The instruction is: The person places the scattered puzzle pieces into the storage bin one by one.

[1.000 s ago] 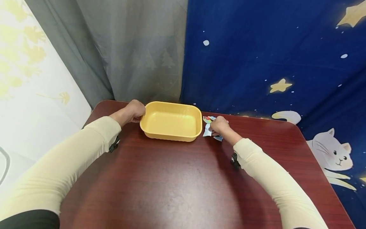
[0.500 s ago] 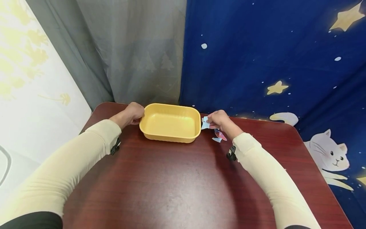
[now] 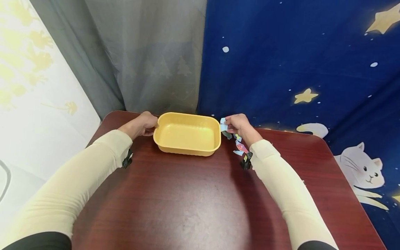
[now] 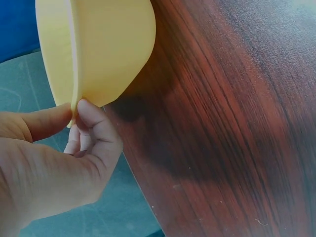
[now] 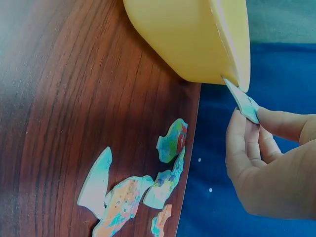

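Note:
A yellow plastic basin [image 3: 187, 151] stands at the far edge of the table, with nothing inside it. My left hand [image 3: 143, 123] pinches its left rim between thumb and fingers, as the left wrist view shows up close. Off the basin's right end, my right hand [image 3: 239, 124] holds a pale blue puzzle piece [image 5: 243, 102] by thumb and fingertips. The piece's tip is right at the basin's rim in the right wrist view. Below that hand lie several flat printed puzzle pieces, among them a pale blue one [image 5: 96, 183], an orange one [image 5: 123, 203] and a green and red one [image 5: 174, 140].
The dark red wooden table [image 3: 187, 194] has rounded far corners. Behind it hang a grey curtain [image 3: 159, 55] and a blue curtain [image 3: 265, 62] with stars and a cat. A white panel [image 3: 40, 139] is at the left.
My right hand has picked the pale blue puzzle piece off the table and raised it to the basin's right rim. The loose pieces show more now. My left hand stays on the rim.

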Demonstrator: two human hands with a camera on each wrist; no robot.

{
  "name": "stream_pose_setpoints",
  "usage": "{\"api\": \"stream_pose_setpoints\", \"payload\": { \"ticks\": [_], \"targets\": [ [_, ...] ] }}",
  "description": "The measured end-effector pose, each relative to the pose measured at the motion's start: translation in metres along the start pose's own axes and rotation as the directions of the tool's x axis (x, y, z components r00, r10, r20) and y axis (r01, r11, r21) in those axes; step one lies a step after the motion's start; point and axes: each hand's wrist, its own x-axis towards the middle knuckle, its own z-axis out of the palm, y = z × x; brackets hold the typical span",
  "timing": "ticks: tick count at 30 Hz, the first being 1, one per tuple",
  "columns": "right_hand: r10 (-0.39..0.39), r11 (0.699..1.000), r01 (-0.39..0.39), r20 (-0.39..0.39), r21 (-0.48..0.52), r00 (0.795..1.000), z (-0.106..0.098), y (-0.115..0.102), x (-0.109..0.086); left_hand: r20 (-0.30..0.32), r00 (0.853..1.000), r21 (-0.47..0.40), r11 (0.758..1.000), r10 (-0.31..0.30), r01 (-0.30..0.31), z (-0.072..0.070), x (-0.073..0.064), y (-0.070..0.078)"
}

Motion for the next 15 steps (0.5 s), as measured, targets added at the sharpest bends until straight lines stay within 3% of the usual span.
{"api": "stream_pose_setpoints", "payload": {
  "ticks": [6,15],
  "targets": [
    [-0.010,1.000,0.010,-0.029,0.007,1.000,-0.005,-0.001,0.001,0.011,1.000,0.006,1.000,-0.012,0.012,0.000,0.001,0.003],
    [-0.007,0.998,0.007,-0.014,0.069,1.000,-0.004,-0.007,0.006,0.009,1.000,-0.004,1.000,-0.027,0.027,0.000,0.012,-0.001]
  ]
}}
